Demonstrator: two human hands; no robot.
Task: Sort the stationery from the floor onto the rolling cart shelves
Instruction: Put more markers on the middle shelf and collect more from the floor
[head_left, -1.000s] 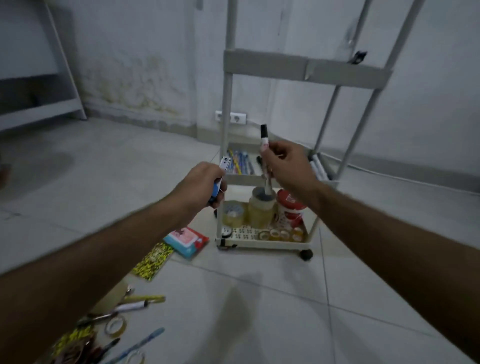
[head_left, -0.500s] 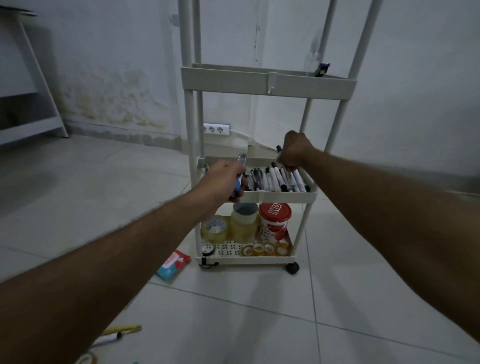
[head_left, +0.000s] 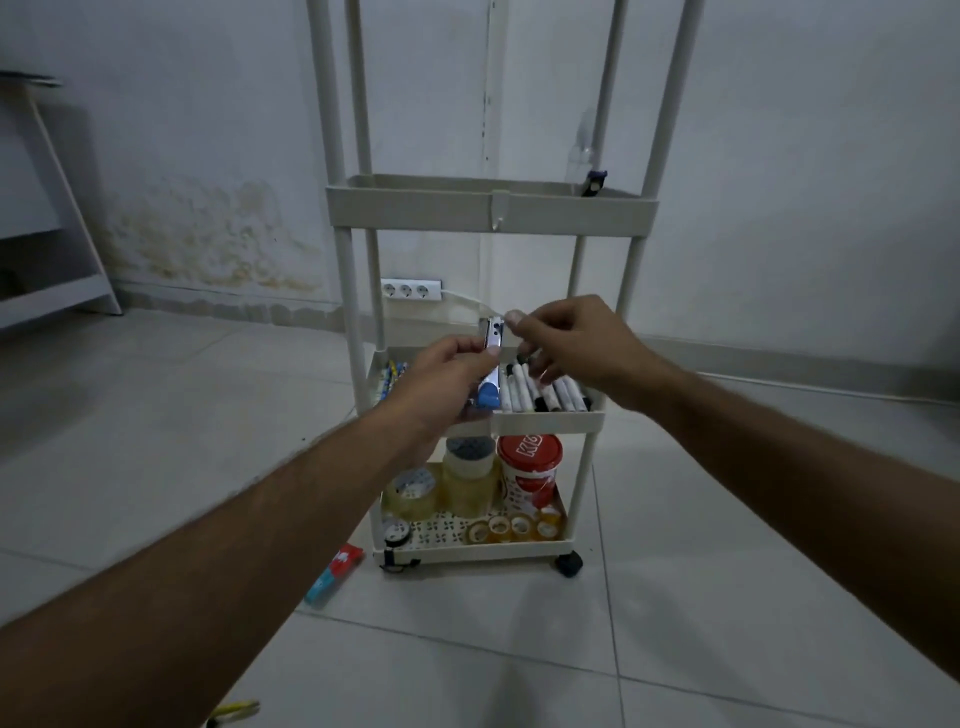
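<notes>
My left hand (head_left: 447, 384) grips a blue and silver tool (head_left: 491, 364) upright in front of the cream rolling cart's middle shelf (head_left: 545, 418). My right hand (head_left: 576, 343) is beside it, thumb and forefinger pinching the tool's top end. Behind my hands, the middle shelf holds a row of white markers (head_left: 540, 397) and some coloured pencils (head_left: 389, 379) at its left. The bottom shelf carries tape rolls (head_left: 413, 493), a red tub (head_left: 530, 467) and small tape rolls along the front.
The upper shelf (head_left: 488, 210) has a small dark clip (head_left: 592, 184) at its right. A red and blue packet (head_left: 335, 574) lies on the tiles left of the cart; a yellow pen (head_left: 234, 712) is at the bottom edge. A socket strip (head_left: 410, 290) is on the wall, and white furniture (head_left: 52, 291) stands far left.
My right hand put its black-capped marker among those on the middle shelf, then came back to the top of the tool. My view moved closer to the cart.
</notes>
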